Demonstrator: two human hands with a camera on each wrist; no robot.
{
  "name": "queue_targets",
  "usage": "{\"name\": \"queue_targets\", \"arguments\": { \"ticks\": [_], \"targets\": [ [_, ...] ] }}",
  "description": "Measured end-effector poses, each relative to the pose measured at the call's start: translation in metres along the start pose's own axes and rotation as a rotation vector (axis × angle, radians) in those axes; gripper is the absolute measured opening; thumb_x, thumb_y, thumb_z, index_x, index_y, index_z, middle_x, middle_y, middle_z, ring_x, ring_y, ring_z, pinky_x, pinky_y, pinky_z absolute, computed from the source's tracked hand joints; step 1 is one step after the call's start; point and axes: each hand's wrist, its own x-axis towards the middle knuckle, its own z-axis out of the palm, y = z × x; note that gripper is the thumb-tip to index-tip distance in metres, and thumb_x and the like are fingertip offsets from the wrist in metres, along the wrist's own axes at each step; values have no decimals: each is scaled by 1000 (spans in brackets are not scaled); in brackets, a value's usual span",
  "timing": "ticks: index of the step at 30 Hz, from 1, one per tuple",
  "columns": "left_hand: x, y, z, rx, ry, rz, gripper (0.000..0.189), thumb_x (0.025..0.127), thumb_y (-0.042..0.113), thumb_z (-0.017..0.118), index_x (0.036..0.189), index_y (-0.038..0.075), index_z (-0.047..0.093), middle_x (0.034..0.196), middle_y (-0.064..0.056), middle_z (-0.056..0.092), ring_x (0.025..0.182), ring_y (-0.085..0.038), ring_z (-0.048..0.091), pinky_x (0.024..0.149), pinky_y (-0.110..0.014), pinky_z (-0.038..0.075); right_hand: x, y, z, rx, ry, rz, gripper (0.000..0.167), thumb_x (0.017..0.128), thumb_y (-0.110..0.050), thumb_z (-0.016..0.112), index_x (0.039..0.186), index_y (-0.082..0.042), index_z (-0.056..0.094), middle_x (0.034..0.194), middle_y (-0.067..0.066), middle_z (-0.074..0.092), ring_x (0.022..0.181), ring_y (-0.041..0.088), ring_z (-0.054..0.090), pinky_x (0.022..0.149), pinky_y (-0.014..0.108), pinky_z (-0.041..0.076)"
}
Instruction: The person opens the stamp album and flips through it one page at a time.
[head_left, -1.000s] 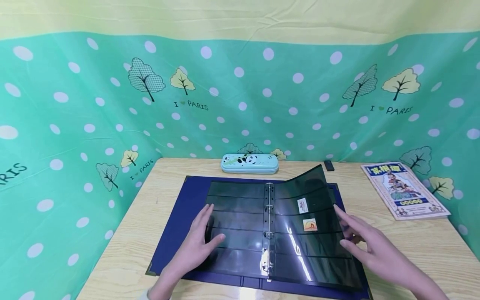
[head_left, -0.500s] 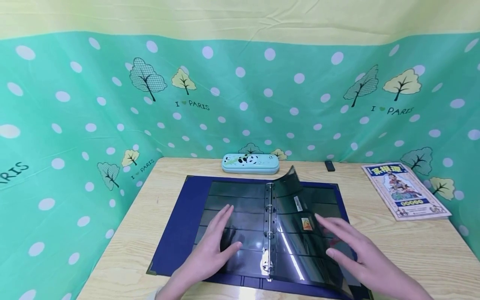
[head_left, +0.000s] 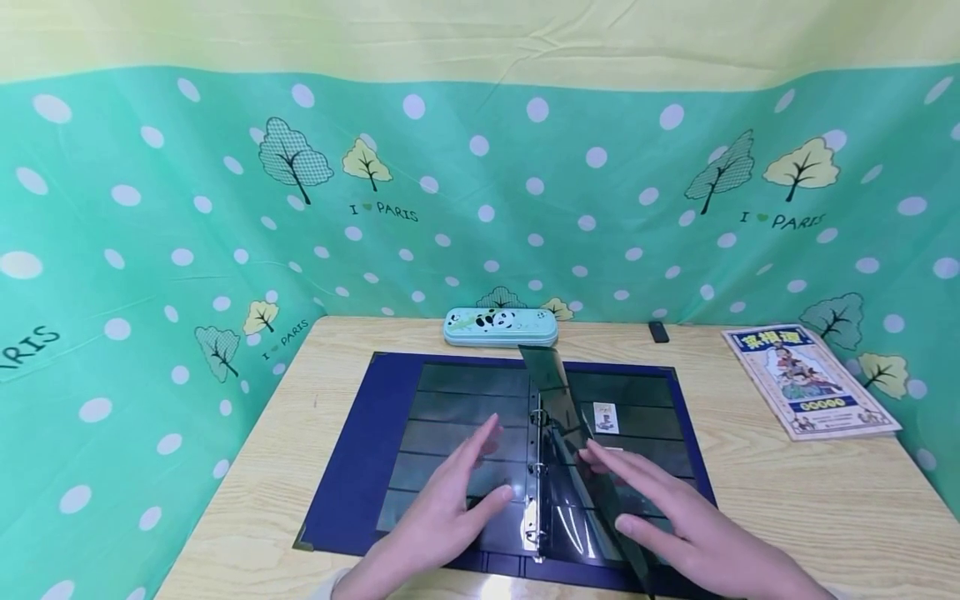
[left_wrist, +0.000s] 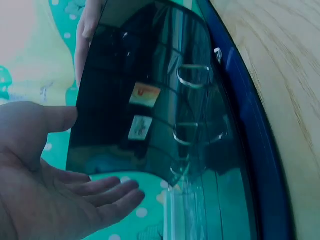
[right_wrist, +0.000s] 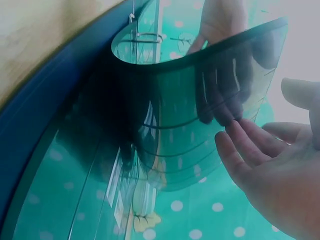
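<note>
A blue stamp album lies spread on the table, its black pocket pages held by metal rings. One page stands raised and curved near the rings. My right hand is on the page's right side; in the right wrist view its extended fingertips touch the glossy sheet. Over the left-hand page hovers my left hand, fingers loosely straight, holding nothing. In the left wrist view its thumb is close to the sheet's edge, contact unclear. Two stamps show on the raised page. Another stamp sits on the page beneath.
A light blue panda pencil case stands behind the album. To its right is a small black object. A magazine lies at the table's right side. A patterned green curtain hangs behind the table.
The right hand has moved left, swinging the page up from the right side towards the rings. A stamp below has come into view. My left hand has shifted right, towards the rings.
</note>
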Motion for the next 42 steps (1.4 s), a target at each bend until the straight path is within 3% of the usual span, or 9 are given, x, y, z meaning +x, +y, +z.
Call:
{"name": "queue_targets", "arguments": {
  "ticks": [5, 12, 15, 21, 29, 32, 36, 39, 42],
  "targets": [
    [6, 5, 8, -148, -10, 32, 80, 116, 35, 61, 179, 16, 16, 165, -11, 55, 144, -32, 61, 118, -45, 52, 7, -2, 5, 59, -34, -36, 77, 115, -5, 57, 180, -24, 20, 174, -4, 46, 154, 10, 49, 112, 33, 54],
    [9, 12, 17, -320, -1, 21, 91, 116, 33, 59, 180, 21, -5, 158, -10, 61, 136, -29, 67, 111, -36, 55, 16, -6, 13, 134, -72, -85, 81, 116, -2, 48, 181, -26, 6, 176, 0, 43, 155, 24, 50, 116, 35, 51],
    [11, 16, 19, -359, 34, 11, 102, 113, 36, 65, 179, 23, -12, 156, -11, 63, 134, -25, 69, 108, -35, 57, 18, -5, 16, 192, -87, -91, 81, 117, 1, 42, 181, -24, -1, 179, 2, 37, 158, 20, 47, 119, 33, 48],
    [14, 22, 23, -387, 83, -27, 114, 105, 28, 79, 179, 21, -7, 150, -15, 65, 124, -27, 73, 100, -32, 61, 21, 4, 19, 317, -108, -114, 76, 117, 2, 30, 180, -21, -8, 181, 7, 32, 163, 12, 37, 125, 25, 36],
    [14, 17, 20, -320, 65, -19, 107, 100, 1, 68, 180, 14, -2, 144, -21, 69, 122, -31, 73, 101, -31, 60, 18, 7, 16, 353, -142, -82, 71, 120, -6, 25, 180, -26, -7, 181, 6, 32, 163, 15, 39, 124, 27, 38],
    [14, 12, 19, -325, 78, -35, 103, 101, -4, 62, 180, 14, -2, 116, -15, 74, 108, -22, 73, 95, -26, 58, 15, 9, 14, 323, -101, -106, 71, 119, -4, 25, 180, -24, -4, 180, 6, 34, 161, 16, 41, 122, 28, 39],
    [16, 7, 13, -344, 125, -65, 98, 101, -8, 53, 180, 17, 1, 76, 0, 44, 68, -8, 48, 71, -22, 43, 11, 17, 11, 277, -6, -198, 71, 116, 3, 25, 180, -15, -1, 178, 13, 37, 159, 18, 45, 123, 28, 40],
    [17, 4, 6, -379, 171, -98, 95, 100, -10, 48, 180, 17, 5, 73, 4, 36, 59, -7, 31, 62, -22, 32, 8, 25, 8, 225, 59, -231, 73, 114, 8, 27, 179, -10, 0, 177, 16, 38, 159, 17, 46, 123, 27, 41],
    [18, 2, -1, -408, 204, -122, 93, 99, -10, 47, 180, 14, 9, 72, 4, 33, 56, -8, 27, 60, -22, 29, 5, 32, 4, 165, 100, -179, 76, 113, 10, 31, 180, -13, 2, 176, 15, 40, 157, 12, 46, 120, 27, 44]
  ]
}}
